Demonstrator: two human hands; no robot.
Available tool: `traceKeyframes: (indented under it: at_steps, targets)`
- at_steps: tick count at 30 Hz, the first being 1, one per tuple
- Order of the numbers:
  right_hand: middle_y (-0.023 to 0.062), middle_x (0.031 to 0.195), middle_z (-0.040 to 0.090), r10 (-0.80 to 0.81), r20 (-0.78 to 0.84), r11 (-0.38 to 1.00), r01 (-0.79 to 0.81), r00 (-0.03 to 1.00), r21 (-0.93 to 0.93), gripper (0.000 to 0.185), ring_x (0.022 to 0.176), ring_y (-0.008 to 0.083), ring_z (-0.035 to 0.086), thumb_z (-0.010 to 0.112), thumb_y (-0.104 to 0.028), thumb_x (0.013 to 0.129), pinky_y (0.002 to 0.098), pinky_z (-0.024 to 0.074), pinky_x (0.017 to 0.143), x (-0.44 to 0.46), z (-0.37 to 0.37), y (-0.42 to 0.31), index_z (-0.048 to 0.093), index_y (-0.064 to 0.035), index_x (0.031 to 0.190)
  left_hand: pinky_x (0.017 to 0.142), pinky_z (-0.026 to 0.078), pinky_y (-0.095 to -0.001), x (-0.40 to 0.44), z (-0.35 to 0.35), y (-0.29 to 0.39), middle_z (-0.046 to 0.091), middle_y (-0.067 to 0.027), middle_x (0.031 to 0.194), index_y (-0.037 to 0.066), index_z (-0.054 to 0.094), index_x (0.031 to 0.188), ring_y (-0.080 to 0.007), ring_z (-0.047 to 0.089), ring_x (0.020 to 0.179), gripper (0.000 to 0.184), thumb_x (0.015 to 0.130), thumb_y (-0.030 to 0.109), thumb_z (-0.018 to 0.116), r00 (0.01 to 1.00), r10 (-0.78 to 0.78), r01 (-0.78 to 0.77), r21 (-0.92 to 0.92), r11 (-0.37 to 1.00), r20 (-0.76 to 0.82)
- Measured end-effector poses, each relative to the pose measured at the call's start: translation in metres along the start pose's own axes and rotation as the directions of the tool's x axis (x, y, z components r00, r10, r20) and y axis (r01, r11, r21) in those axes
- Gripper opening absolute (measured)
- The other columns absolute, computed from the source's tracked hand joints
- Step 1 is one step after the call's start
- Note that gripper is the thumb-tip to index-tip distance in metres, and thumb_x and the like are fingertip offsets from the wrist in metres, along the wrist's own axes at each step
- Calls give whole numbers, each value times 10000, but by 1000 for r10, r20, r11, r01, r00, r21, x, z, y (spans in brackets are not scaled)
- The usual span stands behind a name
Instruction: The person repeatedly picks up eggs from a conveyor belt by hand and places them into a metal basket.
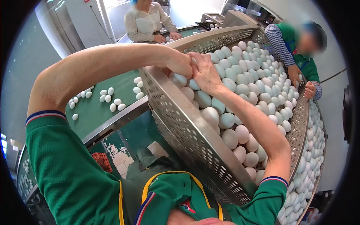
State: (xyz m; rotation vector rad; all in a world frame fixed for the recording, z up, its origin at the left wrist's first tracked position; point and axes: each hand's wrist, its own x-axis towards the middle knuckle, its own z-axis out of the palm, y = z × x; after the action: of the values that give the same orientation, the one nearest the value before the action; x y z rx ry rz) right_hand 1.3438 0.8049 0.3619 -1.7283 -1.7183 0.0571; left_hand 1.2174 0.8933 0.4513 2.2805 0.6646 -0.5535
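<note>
Pale white and bluish eggs [242, 90] fill a perforated metal bin [202, 131] in front of me. At its near left corner, both hands come together over the eggs. My left hand [179, 63] is bent down at the wrist with its fingers curled; what they close on is hidden. Touching or nearly touching it, my right hand [205, 73] has its fingers bent round what looks like an egg, mostly covered. Bluish eggs lie right under both hands, and larger pale ones sit below my right wrist.
Left of the bin, a green conveyor belt [90, 120] carries small groups of eggs. A co-worker [146, 24] handles eggs at the far side; another person's hand [294, 75] rests at the bin's right edge. More eggs [307, 161] lie beyond that edge. A red crate [102, 162] stands below.
</note>
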Motion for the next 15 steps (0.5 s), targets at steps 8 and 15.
traceKeyframes:
  at_steps: [8,15]
  targets:
    - [179,1128,517,-260,62,944,267,964,-194,356,1018,354,532,606,-205,794,444,465,851,22,4,-5,557,-135,1140,492,543,-330,-1,17,-3,650,-190,825,-89,552,1094,-242,667,676,437,789,223,541,919,330,-183,508,842,-216]
    - [160,1138,552,-90,217,990,111,972,-86,349,1053,328,536,586,-214,822,403,446,888,0,-9,-38,566,-76,1142,555,537,-327,-64,-20,-67,648,-150,787,-40,591,1046,-220,657,671,404,801,280,566,664,592,-256,605,754,-457]
